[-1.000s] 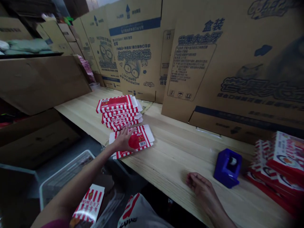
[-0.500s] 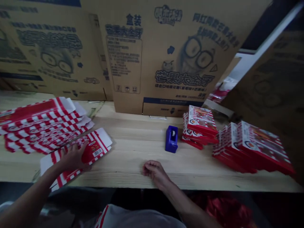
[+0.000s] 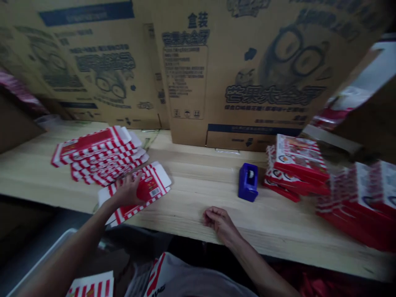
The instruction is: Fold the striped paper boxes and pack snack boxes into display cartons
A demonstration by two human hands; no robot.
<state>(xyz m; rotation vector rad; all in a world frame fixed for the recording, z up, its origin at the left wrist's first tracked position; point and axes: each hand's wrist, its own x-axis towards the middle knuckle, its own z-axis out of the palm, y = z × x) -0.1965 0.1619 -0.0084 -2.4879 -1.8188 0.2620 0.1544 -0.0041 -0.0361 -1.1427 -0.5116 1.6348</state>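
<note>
Flat striped cartons [image 3: 149, 186] covered by spread left hand [image 3: 128, 191] near table [image 3: 192, 189] edge; probably light, thin, easily creased, best gripped by side edges; right hand [image 3: 218, 220] curled closed, nothing seen held

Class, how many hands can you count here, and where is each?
2. The left hand spreads over a red-and-white carton near the table's front edge; the right hand, loosely curled, is nearer the blue tape dispenser.

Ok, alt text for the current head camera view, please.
A person's left hand lies spread on a red-and-white box on a wooden table; their curled right hand is nearest a blue tape dispenser. More boxes are stacked at left and right.
</note>
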